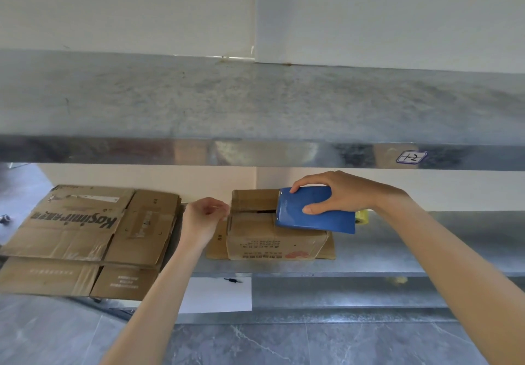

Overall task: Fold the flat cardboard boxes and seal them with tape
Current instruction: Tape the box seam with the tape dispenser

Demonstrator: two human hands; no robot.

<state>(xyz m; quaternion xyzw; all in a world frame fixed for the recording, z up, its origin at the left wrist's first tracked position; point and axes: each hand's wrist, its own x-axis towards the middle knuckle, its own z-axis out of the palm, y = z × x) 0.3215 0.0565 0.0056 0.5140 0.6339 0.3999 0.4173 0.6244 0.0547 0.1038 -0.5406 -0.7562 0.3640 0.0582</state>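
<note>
Atop box (272, 241), blue dispenser (326, 219) in right hand (348, 191)

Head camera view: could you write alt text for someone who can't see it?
A person's right hand holds a blue tape dispenser on top of a folded cardboard box on a metal shelf, while the left hand curls at the box's left edge. Flattened cardboard boxes lie stacked to the left.
</note>
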